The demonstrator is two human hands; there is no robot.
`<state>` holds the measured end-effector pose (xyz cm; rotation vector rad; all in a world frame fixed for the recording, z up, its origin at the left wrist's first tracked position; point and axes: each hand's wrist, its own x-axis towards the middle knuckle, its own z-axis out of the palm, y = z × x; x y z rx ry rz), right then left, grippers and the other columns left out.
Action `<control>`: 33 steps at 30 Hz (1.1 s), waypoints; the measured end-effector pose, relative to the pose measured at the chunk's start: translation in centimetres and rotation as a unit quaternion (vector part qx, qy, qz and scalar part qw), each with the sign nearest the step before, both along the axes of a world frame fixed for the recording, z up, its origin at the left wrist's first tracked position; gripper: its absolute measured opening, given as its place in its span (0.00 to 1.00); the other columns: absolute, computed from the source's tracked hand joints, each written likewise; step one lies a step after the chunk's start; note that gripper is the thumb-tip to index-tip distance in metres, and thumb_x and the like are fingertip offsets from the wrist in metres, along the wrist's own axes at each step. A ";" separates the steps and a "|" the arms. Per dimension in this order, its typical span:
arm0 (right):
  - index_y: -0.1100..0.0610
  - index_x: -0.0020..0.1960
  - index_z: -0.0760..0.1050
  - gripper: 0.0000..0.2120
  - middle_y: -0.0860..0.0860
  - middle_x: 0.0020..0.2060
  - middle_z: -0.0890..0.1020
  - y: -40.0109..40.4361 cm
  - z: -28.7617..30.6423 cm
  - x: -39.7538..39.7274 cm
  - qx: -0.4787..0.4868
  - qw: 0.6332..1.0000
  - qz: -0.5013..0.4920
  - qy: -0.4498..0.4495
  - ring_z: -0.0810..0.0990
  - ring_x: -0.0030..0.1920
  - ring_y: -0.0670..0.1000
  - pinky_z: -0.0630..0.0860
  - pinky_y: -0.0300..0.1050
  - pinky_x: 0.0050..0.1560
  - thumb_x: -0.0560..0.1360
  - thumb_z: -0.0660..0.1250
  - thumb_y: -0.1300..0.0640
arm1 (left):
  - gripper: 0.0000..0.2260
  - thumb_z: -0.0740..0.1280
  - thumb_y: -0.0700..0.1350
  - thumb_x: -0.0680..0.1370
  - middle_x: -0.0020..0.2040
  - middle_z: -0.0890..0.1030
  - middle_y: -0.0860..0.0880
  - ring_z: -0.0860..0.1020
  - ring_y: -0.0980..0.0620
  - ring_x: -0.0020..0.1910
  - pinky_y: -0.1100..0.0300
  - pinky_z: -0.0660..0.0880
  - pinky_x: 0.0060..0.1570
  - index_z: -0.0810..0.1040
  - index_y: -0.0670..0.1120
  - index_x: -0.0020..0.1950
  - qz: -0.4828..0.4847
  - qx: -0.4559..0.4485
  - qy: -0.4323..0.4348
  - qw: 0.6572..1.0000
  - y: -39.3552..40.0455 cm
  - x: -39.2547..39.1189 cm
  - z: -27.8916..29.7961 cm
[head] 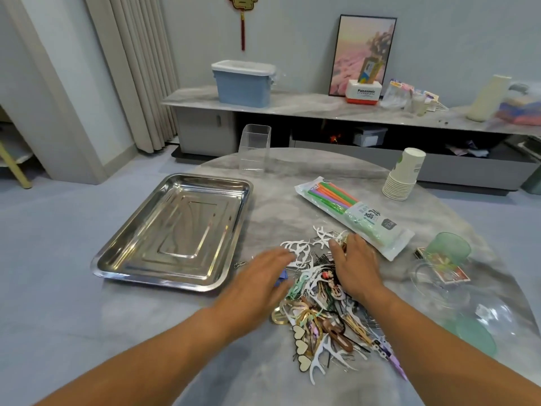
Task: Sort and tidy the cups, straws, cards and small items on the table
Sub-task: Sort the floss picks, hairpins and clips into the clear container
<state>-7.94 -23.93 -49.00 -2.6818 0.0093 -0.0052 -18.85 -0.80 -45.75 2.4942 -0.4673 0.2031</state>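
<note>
Small items [319, 312] lie in a mixed pile on the desk [292, 177], under and just near both hands. Left hand [260, 276] is flat over the left edge of the pile, fingers straight and spread, with nothing in its grip. Right hand [355, 262] rests on the far part of the pile; its fingers curl a little around some small pieces, but I cannot tell if the grip really holds them. Left of the left hand is a steel tray [172, 230]. Beyond the right hand is a pack of straws [351, 215], farther the stacked cups [404, 174]. Right of it cards [448, 273] lie beside a green cup [448, 247].
</note>
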 end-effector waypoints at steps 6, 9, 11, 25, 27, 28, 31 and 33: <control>0.56 0.83 0.50 0.39 0.53 0.82 0.52 -0.8 0.0 1.5 0.053 0.998 -0.010 0.030 0.48 0.82 0.53 0.46 0.54 0.81 0.82 0.44 0.32 | 0.39 0.43 0.72 0.78 0.80 0.31 0.55 0.29 0.54 0.78 0.54 0.35 0.76 0.36 0.55 0.82 0.185 0.038 0.131 0.973 -2.5 -1.2 -4.0; 0.56 0.82 0.52 0.38 0.53 0.82 0.53 -1.0 -0.2 2.4 0.057 0.998 -0.004 0.028 0.50 0.82 0.53 0.48 0.56 0.81 0.81 0.43 0.32 | 0.39 0.44 0.73 0.77 0.82 0.34 0.51 0.39 0.49 0.82 0.47 0.49 0.78 0.38 0.55 0.82 0.266 0.008 0.158 0.951 -1.8 0.2 -4.2; 0.55 0.83 0.50 0.39 0.51 0.83 0.51 -1.1 -0.2 3.3 0.056 0.998 0.005 0.035 0.48 0.82 0.52 0.46 0.54 0.81 0.81 0.42 0.31 | 0.39 0.44 0.73 0.78 0.83 0.38 0.50 0.44 0.48 0.82 0.48 0.51 0.77 0.39 0.55 0.82 0.283 0.004 0.168 0.944 -1.6 1.7 -4.3; 0.49 0.82 0.54 0.25 0.45 0.82 0.52 -0.8 0.8 5.3 -0.023 0.961 0.266 0.070 0.47 0.81 0.44 0.40 0.47 0.80 0.87 0.46 0.45 | 0.32 0.39 0.70 0.80 0.82 0.46 0.60 0.43 0.67 0.78 0.62 0.39 0.77 0.45 0.60 0.82 0.008 0.061 0.139 0.988 -1.8 12.0 -3.8; 0.49 0.82 0.55 0.24 0.45 0.82 0.53 -0.7 1.0 4.0 -0.013 0.954 0.288 0.077 0.47 0.81 0.44 0.40 0.44 0.79 0.87 0.47 0.48 | 0.29 0.40 0.67 0.82 0.82 0.48 0.60 0.44 0.68 0.77 0.65 0.38 0.75 0.46 0.60 0.82 -0.018 0.073 0.139 0.987 -2.0 11.6 -3.9; 0.49 0.82 0.55 0.23 0.45 0.82 0.54 -0.7 1.1 3.2 -0.007 0.952 0.295 0.078 0.47 0.81 0.44 0.40 0.43 0.79 0.87 0.47 0.49 | 0.29 0.40 0.67 0.82 0.82 0.49 0.59 0.45 0.67 0.78 0.65 0.38 0.74 0.46 0.60 0.83 -0.032 0.077 0.137 0.987 -2.1 11.2 -4.0; 0.49 0.82 0.56 0.23 0.47 0.82 0.55 -0.5 1.6 0.9 -0.004 0.949 0.305 0.081 0.49 0.81 0.45 0.43 0.43 0.80 0.87 0.47 0.50 | 0.32 0.38 0.70 0.80 0.82 0.52 0.59 0.47 0.67 0.78 0.66 0.39 0.74 0.47 0.60 0.82 -0.055 0.069 0.131 0.987 -2.8 9.3 -4.0; 0.51 0.82 0.58 0.23 0.48 0.82 0.56 -0.6 2.0 -0.9 -0.010 0.948 0.308 0.079 0.51 0.81 0.45 0.46 0.40 0.79 0.87 0.48 0.51 | 0.34 0.37 0.72 0.78 0.82 0.53 0.60 0.49 0.66 0.79 0.66 0.42 0.75 0.47 0.61 0.82 -0.058 0.056 0.131 0.988 -3.0 7.6 -4.0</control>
